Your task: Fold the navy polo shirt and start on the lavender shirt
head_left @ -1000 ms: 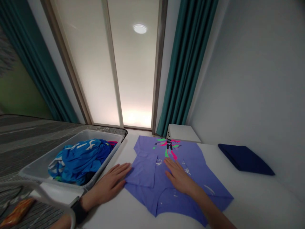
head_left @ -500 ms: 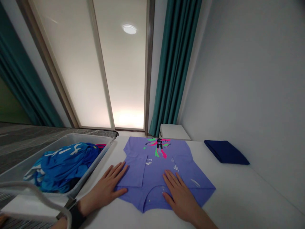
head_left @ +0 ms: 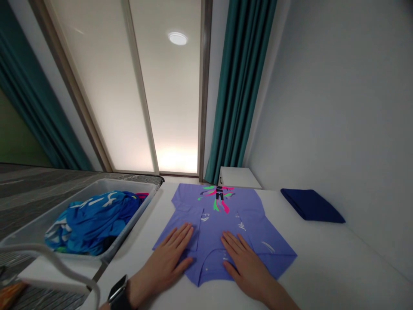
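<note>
**Left hand (head_left: pixel 164 258), right hand (head_left: pixel 247 265) flat on shirt (head_left: pixel 213 215)**

Grip released on both: palms down, fingers spread, nothing clenched. 1 purple shirt, spread on white surface (head_left: pixel 322 258). 1 bin (head_left: pixel 129 182) just left of it, holding blue clothes pile (head_left: pixel 93 224). 1 folded navy cloth (head_left: pixel 311 206) to the right. 1 watch (head_left: pixel 118 292) on left wrist.

This looks like a small home bedroom, with a white mattress (head_left: pixel 325 258), teal curtains (head_left: pixel 240 86) and a bedside cabinet (head_left: pixel 239 177).
</note>
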A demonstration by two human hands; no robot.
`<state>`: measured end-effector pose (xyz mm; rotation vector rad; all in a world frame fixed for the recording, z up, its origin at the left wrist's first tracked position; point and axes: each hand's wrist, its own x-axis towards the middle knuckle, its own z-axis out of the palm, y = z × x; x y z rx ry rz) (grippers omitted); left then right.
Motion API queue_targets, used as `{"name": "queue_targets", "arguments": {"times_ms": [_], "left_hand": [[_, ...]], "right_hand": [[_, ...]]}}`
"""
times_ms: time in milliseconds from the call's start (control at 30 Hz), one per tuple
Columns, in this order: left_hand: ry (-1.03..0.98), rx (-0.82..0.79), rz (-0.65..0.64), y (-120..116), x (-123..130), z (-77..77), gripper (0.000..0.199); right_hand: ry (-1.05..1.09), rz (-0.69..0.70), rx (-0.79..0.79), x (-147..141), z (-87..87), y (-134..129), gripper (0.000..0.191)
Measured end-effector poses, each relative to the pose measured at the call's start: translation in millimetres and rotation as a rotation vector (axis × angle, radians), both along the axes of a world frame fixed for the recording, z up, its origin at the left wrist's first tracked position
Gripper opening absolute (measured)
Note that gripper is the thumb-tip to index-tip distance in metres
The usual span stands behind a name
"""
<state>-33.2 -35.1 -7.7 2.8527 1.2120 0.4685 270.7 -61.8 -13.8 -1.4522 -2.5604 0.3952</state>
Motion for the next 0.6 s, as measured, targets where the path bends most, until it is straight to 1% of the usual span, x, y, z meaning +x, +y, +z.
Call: {"name": "queue_targets", "arguments": {"times_ms": [100, 167, 233, 333, 400, 500, 567, 600], "left_hand": [[0.008, -0.079, -0.045, -2, 10, -5.1, 0.078], [0.022, -0.111, -0.06, -3, 10, -6.4, 0.08], [0.019, -0.124, -0.071, -5, 8, -4.3, 0.077], [-0.065, -0.115, -0.061, -10, 3, 2.7, 0.061], [-0.167, -0.108, -0.009, -14, -2, 6.8, 0.045], [-0.272, -0.121, 0.077, -18, -11, 9.6, 0.022], [-0.273, -0.141, 0.086, -21, -18, 9.7, 0.017], [-0.261, -0.149, 0.074, -23, -20, 9.4, 0.017]], "right_hand": [[-0.007, 0.008, 0.019, 2, -1.7, 1, 0.058], [-0.011, 0.008, 0.013, 3, -2.4, 1, 0.059], [-0.006, -0.003, 0.017, 2, -2.3, 1, 0.058], [0.042, -0.035, 0.097, -8, 0.9, -5, 0.047], [0.099, -0.041, 0.151, -22, 4.5, -12, 0.032], [0.167, -0.018, 0.17, -50, 7.4, -24, 0.012], [0.198, -0.003, 0.169, -66, 5.1, -29, 0.007], [0.209, -0.004, 0.162, -73, 2.7, -31, 0.009]]}}
